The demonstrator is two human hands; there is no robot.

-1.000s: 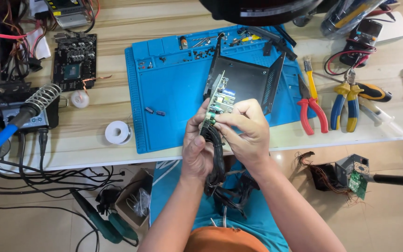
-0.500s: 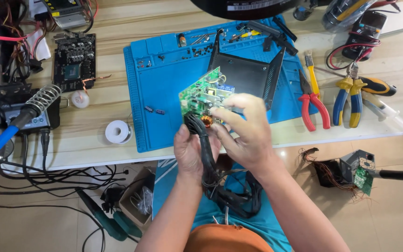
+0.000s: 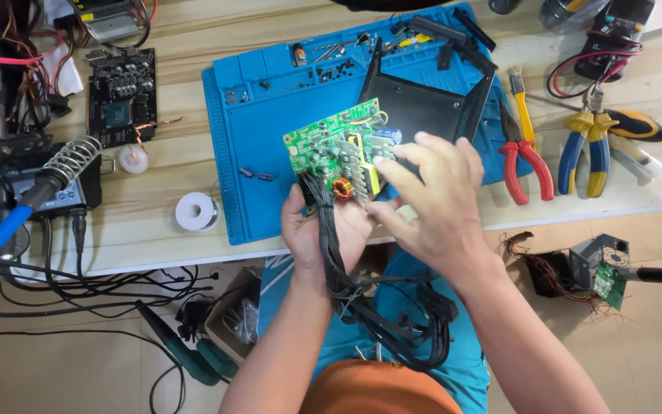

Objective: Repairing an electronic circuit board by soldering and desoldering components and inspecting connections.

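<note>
A green circuit board [image 3: 331, 146] packed with components and a copper coil is held face up over the blue work mat [image 3: 270, 130]. My left hand [image 3: 323, 230] supports the board from below and grips its thick bundle of black cables [image 3: 362, 307], which hangs down to my lap. My right hand [image 3: 434, 195] is at the board's right edge, fingers spread, fingertips touching the components there.
A black metal case [image 3: 423, 107] lies on the mat behind the board. Red pliers [image 3: 526, 157] and blue-handled pliers [image 3: 588, 149] lie to the right. At the left are a solder spool [image 3: 195, 211], a soldering iron stand [image 3: 70, 161] and a black circuit board [image 3: 122, 96].
The board has turned from edge-on to face up and come lower. My right hand has moved from covering it to its right edge, fingers spread.
</note>
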